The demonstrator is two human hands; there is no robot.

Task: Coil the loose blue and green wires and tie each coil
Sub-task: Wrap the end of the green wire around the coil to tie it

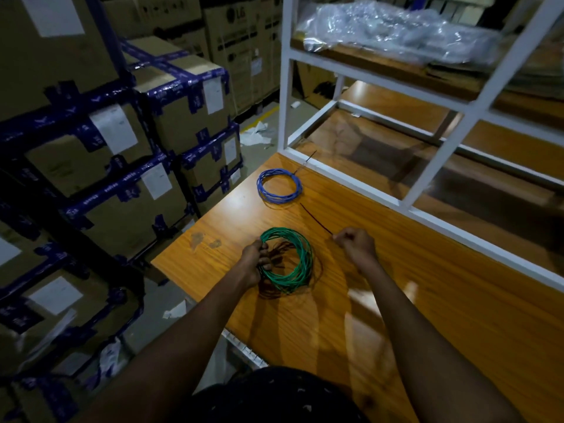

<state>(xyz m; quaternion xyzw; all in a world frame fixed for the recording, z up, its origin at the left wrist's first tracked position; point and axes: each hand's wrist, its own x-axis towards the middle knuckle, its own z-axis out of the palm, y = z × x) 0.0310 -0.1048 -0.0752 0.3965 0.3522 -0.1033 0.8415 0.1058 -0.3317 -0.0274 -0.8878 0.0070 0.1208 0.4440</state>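
Observation:
A green wire coil (pixel 300 264) lies on the wooden table (pixel 412 300) in front of me. My left hand (pixel 255 264) grips the coil's left side. My right hand (pixel 357 244) is to the right of the coil, fingers curled, pinching one end of a thin black tie (pixel 316 220) that runs up and left from it. A blue wire coil (pixel 279 186) rests farther back on the table, with a thin dark tie strand (pixel 305 162) sticking out from its upper right.
A white metal shelf frame (pixel 363 181) stands on the table right behind the coils, with plastic wrap (pixel 396 29) on its upper board. Taped cardboard boxes (pixel 128 154) are stacked to the left, beyond the table's left edge.

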